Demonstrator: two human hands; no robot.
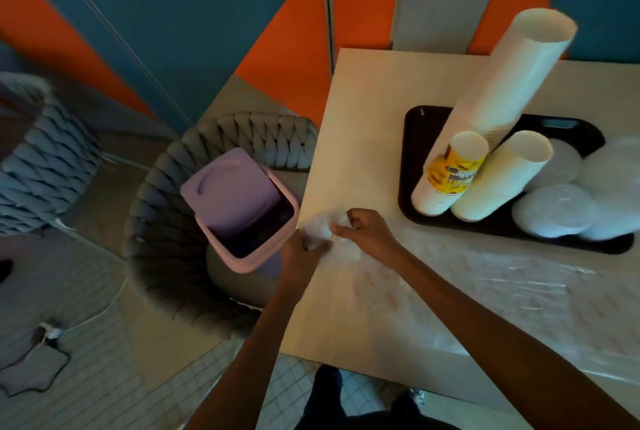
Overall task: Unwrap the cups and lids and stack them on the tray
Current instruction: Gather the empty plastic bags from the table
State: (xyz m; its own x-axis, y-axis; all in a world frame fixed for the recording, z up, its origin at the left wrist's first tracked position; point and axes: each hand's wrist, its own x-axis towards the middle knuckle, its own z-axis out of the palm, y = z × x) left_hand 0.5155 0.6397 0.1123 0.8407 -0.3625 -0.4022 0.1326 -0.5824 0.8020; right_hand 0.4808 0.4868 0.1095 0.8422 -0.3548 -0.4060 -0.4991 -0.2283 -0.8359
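A black tray [414, 138] lies on the table at the right. On it stand a tall stack of white cups [509, 83], a short stack with a yellow-printed cup [450, 173] and another short white stack [502, 176]. Piles of white lids [554, 209] sit on the tray's right side. At the table's left edge both hands bunch up clear plastic wrap [320, 227]. My left hand [299, 256] grips it from below and my right hand [363, 230] pinches it from the right. More of the wrap [485, 280] trails rightwards across the table, blurred.
A pink bin [239, 207] with its swing lid tipped open sits on a grey woven chair [166, 221], just left of the table [363, 117]. Another woven chair [41, 159] stands at far left. A cable and plug [48, 332] lie on the tiled floor.
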